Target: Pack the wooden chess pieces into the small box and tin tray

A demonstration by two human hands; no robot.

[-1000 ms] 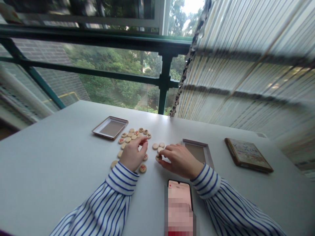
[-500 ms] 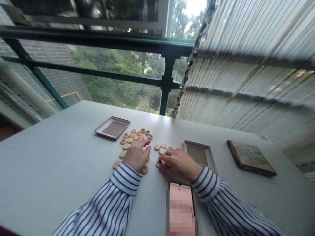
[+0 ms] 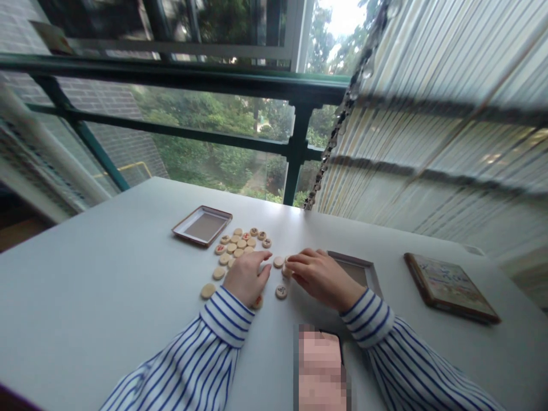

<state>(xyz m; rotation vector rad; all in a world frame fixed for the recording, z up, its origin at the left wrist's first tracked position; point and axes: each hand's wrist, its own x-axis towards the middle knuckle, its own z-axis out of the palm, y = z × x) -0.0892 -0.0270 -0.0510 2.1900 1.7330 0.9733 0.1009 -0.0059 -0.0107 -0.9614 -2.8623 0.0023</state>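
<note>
Round wooden pieces, some bearing red or black characters, lie in a loose cluster [image 3: 242, 244] on the white table [image 3: 141, 274]. My left hand [image 3: 247, 277] rests over the cluster's near right side, thumb and fingers apart, with no piece visible between them. To its right, my right hand [image 3: 321, 277] has its fingertips on a few pale pieces; they partly hide what is under them. A plain piece [image 3: 278, 262] lies just left of those fingertips. Nearer to me, between the hands, a piece with a black character [image 3: 281, 291] lies flat.
An open shallow box part [image 3: 204, 225] lies behind the cluster on the left. Another tray [image 3: 353, 268] is partly behind my right hand. A closed, decorated box [image 3: 449, 285] sits far right. A phone [image 3: 331, 365], partly pixelated, lies in front. Railing and string curtain border the table.
My right hand has moved off the black-character piece, back to the pale pieces. My left hand stays over the cluster, its thumb and fingers still apart. The view has shifted slightly.
</note>
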